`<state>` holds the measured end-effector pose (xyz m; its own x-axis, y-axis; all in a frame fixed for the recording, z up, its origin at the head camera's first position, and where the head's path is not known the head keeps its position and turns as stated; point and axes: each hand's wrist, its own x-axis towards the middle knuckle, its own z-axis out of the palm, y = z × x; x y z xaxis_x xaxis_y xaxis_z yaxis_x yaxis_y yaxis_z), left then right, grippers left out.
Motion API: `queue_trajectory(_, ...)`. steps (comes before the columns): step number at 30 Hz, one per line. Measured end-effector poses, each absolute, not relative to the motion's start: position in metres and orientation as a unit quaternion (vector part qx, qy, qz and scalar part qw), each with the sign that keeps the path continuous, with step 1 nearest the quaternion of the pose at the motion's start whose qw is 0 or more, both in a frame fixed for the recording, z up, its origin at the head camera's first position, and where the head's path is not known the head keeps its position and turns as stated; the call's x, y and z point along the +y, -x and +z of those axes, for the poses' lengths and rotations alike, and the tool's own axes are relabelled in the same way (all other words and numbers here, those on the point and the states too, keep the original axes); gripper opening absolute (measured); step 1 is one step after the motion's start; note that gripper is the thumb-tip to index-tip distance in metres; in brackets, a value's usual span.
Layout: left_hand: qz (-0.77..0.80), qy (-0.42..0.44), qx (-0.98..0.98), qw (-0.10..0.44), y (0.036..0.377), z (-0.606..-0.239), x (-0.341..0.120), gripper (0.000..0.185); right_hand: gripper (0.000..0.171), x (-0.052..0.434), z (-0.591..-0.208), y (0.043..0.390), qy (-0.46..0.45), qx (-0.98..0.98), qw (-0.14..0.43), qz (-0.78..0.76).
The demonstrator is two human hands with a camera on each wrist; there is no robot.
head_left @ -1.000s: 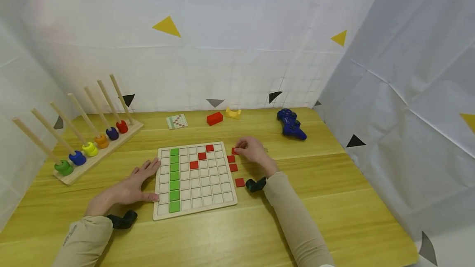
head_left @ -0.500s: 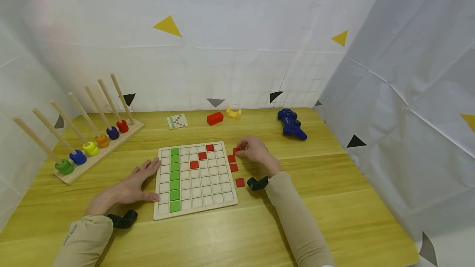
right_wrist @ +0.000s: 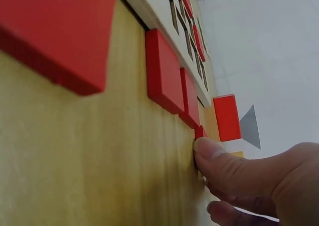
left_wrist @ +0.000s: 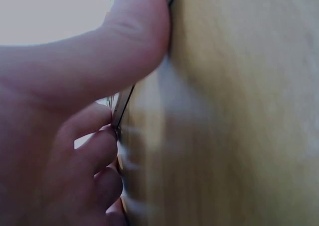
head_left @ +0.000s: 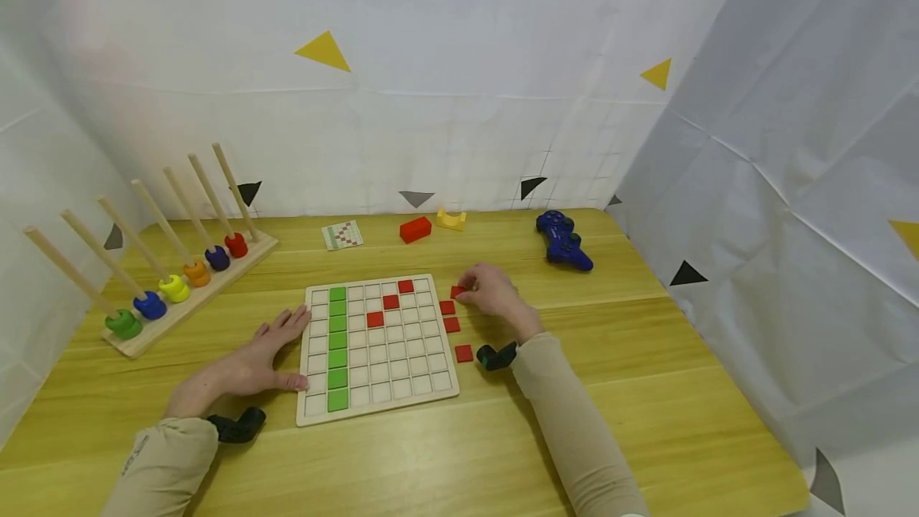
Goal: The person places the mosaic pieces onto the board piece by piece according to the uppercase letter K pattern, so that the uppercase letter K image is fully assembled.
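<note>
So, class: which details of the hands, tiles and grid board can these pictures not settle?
- Red tile at the right hand: head view, fingers cover most of it; pinched or only touched, unclear.
- Pattern card: head view, too small to read.
- Grid board: left wrist view, only an edge shows behind the left hand, blurred.

Left hand (left_wrist: pixel 65 111) — fills the left half of the frame, very close and partly blurred. Thumb stretched upward along the edge of the wooden tabletop (left_wrist: pixel 239 116); fingers (left_wrist: pixel 92 151) below, lightly curled, tips against a thin pale board edge (left_wrist: pixel 121 104) — only a sliver visible. White backdrop (left_wrist: pixel 45 12) at upper left.
</note>
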<state>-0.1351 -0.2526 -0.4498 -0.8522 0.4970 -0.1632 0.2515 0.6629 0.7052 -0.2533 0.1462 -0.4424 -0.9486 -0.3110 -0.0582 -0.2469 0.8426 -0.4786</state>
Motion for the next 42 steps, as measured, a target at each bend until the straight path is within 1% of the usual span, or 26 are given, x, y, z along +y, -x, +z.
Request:
queue_trajectory(7, 0.354, -0.208, 0.895, 0.175, 0.135, -0.448, -0.252, 0.105, 0.024, 0.140, -0.432, 0.247, 0.154, 0.950, 0.074, -0.261)
queue_trajectory(14, 0.355, -0.212, 0.893, 0.175, 0.135, -0.448, -0.252, 0.105, 0.021, 0.103, -0.407, 0.227, 0.248, 0.928, 0.063, -0.272)
queue_trajectory(21, 0.350, -0.213, 0.895, 0.174, 0.133, -0.448, -0.254, 0.105, 0.020, 0.061, -0.399, 0.213, 0.301, 0.913, 0.081, -0.262)
queue_trajectory(27, 0.348, -0.214, 0.896, 0.174, 0.134, -0.448, -0.253, 0.105, 0.024, 0.036, -0.406, 0.202, 0.322, 0.909, 0.094, -0.249)
queue_trajectory(31, 0.348, -0.212, 0.896, 0.174, 0.135, -0.449, -0.253, 0.105, 0.024, 0.024, -0.415, 0.197, 0.330, 0.911, 0.092, -0.231)
queue_trajectory(38, 0.348, -0.216, 0.896, 0.171, 0.135, -0.450, -0.254, 0.105, 0.019, 0.011, -0.434, 0.193, 0.332, 0.910, 0.128, -0.213)
queue_trajectory(42, 0.352, -0.215, 0.895, 0.173, 0.135, -0.449, -0.254, 0.105, 0.015, 0.008, -0.437, 0.192, 0.338, 0.909, 0.129, -0.205)
